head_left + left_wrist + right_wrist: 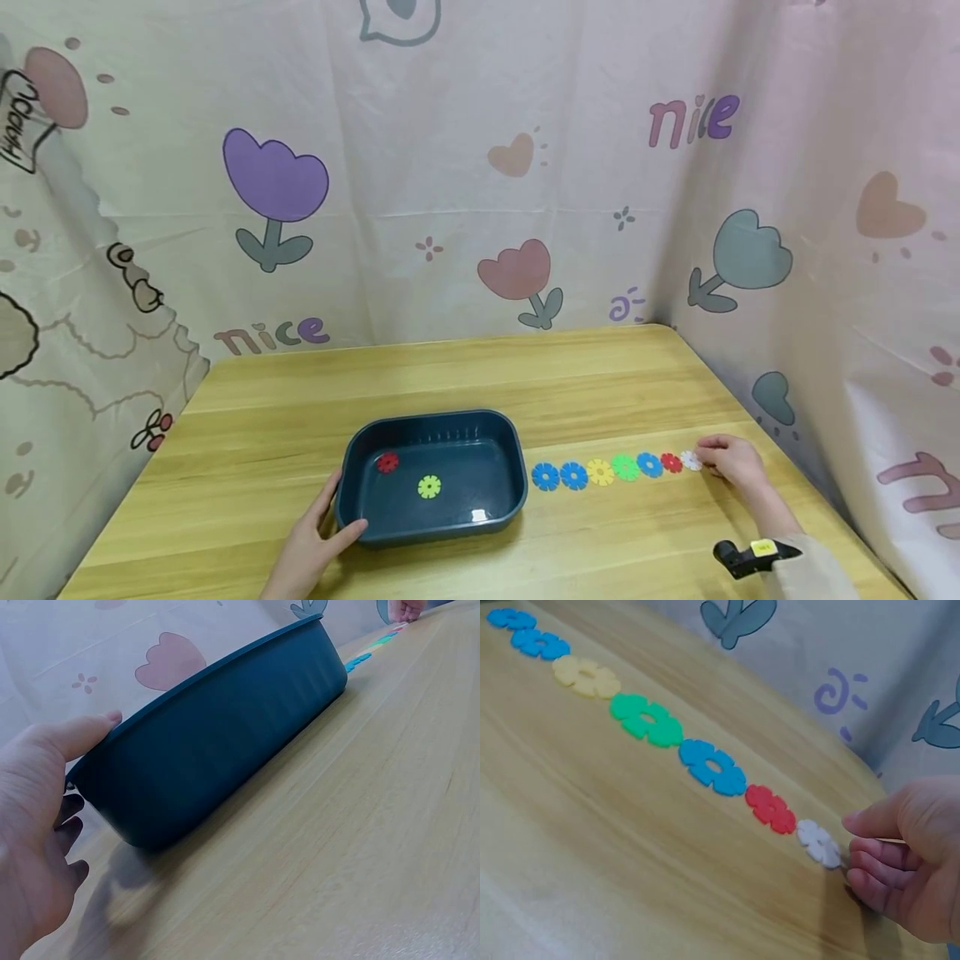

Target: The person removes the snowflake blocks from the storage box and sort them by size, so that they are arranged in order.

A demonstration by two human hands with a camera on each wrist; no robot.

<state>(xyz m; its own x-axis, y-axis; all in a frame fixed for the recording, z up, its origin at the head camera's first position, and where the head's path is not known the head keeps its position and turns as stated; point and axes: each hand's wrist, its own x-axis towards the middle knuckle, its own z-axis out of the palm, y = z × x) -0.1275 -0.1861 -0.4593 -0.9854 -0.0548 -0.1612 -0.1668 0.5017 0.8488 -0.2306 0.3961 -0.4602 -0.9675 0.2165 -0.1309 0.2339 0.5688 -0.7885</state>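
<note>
A dark blue plastic basin (431, 533) stands on the table. My left hand (311, 533) holds its near left corner, the thumb over the rim and the other fingers along the outer left wall. A red flower-shaped disc (387, 462) and a yellow-green one (429, 487) lie inside. Right of the basin runs a row of notched flower discs: two blue (546, 477), a yellow (600, 472), a green (625, 467), another blue (649, 465), a red (671, 462) and a white disc (819, 844). My right hand (911, 862) has its loosely bent fingertips right at the white disc's outer edge.
The wooden table (247, 450) meets a printed cloth backdrop (450, 167) at the back and along both sides. A black strap piece with a yellow label (757, 557) sits at the right wrist, by a light sleeve (813, 575).
</note>
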